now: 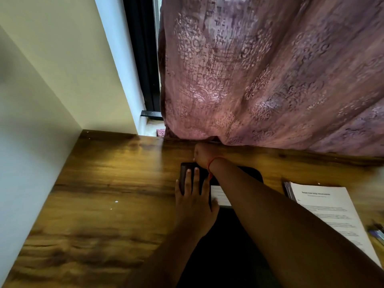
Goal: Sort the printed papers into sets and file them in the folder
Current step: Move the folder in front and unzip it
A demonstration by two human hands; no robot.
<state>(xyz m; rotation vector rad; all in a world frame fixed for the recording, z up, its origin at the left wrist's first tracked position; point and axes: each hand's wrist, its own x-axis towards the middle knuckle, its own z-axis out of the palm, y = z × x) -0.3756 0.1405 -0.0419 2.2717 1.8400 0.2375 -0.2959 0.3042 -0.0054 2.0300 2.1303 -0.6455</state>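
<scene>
The left hand [194, 196] is laid flat, fingers straight, on the black folder [252, 175]. Right of it, the printed papers [330, 213] lie stacked. Beyond, the right hand [204, 153] reaches under the curtain [270, 80], its grip hidden; the folder could be dragged askew.

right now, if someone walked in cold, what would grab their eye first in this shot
The big pink patterned curtain fills the upper right and hangs down to the back edge of the wooden desk. Below it two bare arms cross: the right hand reaches to the curtain's hem, its grip hidden, while the left hand lies flat on a black folder. A stack of printed papers sits at the right edge.
</scene>
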